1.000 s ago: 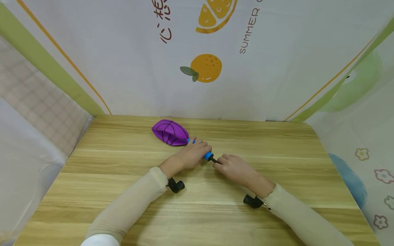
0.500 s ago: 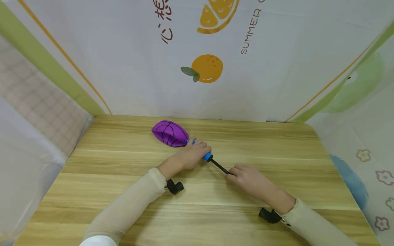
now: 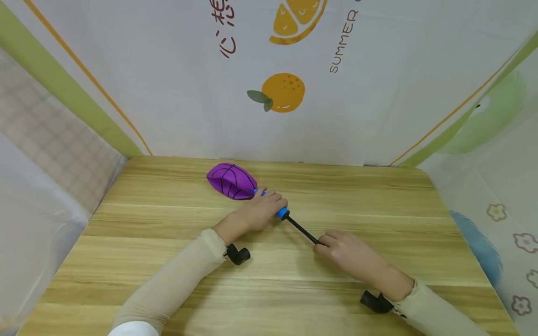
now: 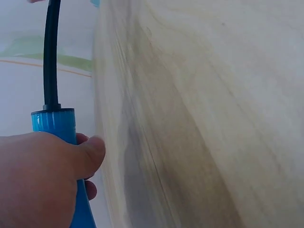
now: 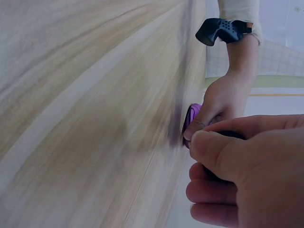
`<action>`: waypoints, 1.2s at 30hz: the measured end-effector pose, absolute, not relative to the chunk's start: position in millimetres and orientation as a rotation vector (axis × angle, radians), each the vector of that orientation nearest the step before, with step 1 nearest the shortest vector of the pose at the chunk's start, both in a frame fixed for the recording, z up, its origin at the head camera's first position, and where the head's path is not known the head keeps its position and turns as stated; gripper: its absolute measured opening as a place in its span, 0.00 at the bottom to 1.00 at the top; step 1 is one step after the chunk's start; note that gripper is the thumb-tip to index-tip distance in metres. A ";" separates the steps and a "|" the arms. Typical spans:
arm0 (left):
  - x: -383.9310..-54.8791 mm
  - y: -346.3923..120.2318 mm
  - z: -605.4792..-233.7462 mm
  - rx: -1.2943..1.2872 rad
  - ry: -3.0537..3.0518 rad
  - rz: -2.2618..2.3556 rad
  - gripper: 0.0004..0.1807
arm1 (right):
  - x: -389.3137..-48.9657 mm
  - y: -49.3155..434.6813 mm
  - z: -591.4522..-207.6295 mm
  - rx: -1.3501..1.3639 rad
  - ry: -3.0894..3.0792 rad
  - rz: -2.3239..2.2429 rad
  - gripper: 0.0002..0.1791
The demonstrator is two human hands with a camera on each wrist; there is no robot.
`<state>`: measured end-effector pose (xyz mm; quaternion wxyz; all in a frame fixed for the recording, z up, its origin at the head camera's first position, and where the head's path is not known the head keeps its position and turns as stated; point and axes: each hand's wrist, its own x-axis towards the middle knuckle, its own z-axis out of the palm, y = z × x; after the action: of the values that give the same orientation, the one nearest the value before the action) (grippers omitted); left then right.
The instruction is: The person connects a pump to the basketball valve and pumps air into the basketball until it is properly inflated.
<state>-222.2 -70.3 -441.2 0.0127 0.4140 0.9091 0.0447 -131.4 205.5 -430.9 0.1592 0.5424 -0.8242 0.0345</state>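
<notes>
A deflated purple ball (image 3: pixel 231 179) with black lines lies on the table, one side caved in. At its right end is a blue hand pump (image 3: pixel 282 213); my left hand (image 3: pixel 261 211) is wrapped round its barrel. Most of that barrel is hidden under the fingers. The pump's black rod (image 3: pixel 301 228) stands well out of the barrel. At the rod's outer end my right hand (image 3: pixel 346 254) holds the pump's black handle (image 5: pixel 216 178), mostly covered by fingers in the right wrist view. In the left wrist view, my thumb and fingers circle the blue barrel (image 4: pixel 54 122).
The wood-grain table (image 3: pixel 168 242) lies under both arms. A white curtain (image 3: pixel 189 112) printed with oranges hangs behind its back edge, and more cloth hangs at the left and right sides. Each wrist carries a small black camera (image 3: pixel 238 255).
My right hand has moved down and to the right, drawing the black rod farther out of the barrel. My left hand and the purple ball have stayed nearly in place.
</notes>
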 end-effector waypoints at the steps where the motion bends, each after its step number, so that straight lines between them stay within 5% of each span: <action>1: -221.6 -69.5 -440.7 1.281 2.829 0.137 0.14 | -132.1 204.7 -430.9 1.544 -2.360 0.090 0.12; 36: -223.0 -65.6 -443.1 1.204 2.865 0.176 0.11 | -190.7 149.2 -436.5 1.539 -2.384 -0.081 0.03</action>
<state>-223.0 -65.6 -443.1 0.0146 0.3867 0.9203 0.0566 -190.7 149.2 -436.5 0.1507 0.5360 -0.8301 -0.0283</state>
